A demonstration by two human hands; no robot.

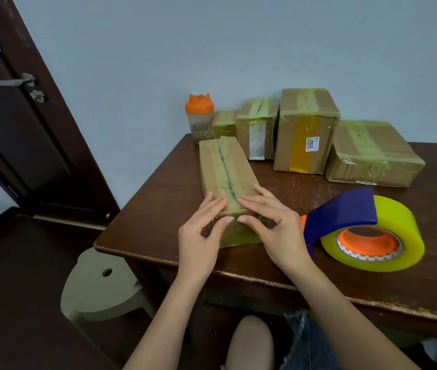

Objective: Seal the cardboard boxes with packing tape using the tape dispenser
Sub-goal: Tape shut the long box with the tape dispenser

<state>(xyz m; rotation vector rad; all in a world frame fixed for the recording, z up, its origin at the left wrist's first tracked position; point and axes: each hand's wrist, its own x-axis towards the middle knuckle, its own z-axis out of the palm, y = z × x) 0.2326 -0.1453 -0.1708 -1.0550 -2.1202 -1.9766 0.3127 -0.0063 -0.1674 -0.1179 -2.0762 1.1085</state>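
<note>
- Door (12, 124) and a pale stool (100, 284) sit off to the left, nothing to do with the job, and the stool is half tucked under the table (158, 198).
- Shaker bottle (199, 117) with an orange lid stands at the back left corner of the table, just beside the smallest box (224, 124).
- Long box (225, 166) lies at the near left of the table, running away from the person. Judging by the dark seam down its top, the flaps don't look freshly taped along there yet, though the near end has a shiny greenish wrap on it.
- Left hand (201, 236) rests fingers-flat on the near end of that long box, thumb tucked down over the front face.
- Right hand (268, 225) mirrors it, straight fingers pressing the top, thumb on the front. Looks like smoothing or steadying, not pinching anything, as far as I can tell.
- Four boxes along the wall, the smallest one, a medium box (257, 126), a tall box (306, 129) and a flat box (372, 153), all look taped already, so I'd guess most of the pile is done.
- Tape dispenser (364, 231) with its yellow-green roll lies on the table to the right of the hands, nobody holding it.
- Hard to make out: the long box's near face behind the hands, whether any loose tape end is there, and the backs of all the boxes.
</note>
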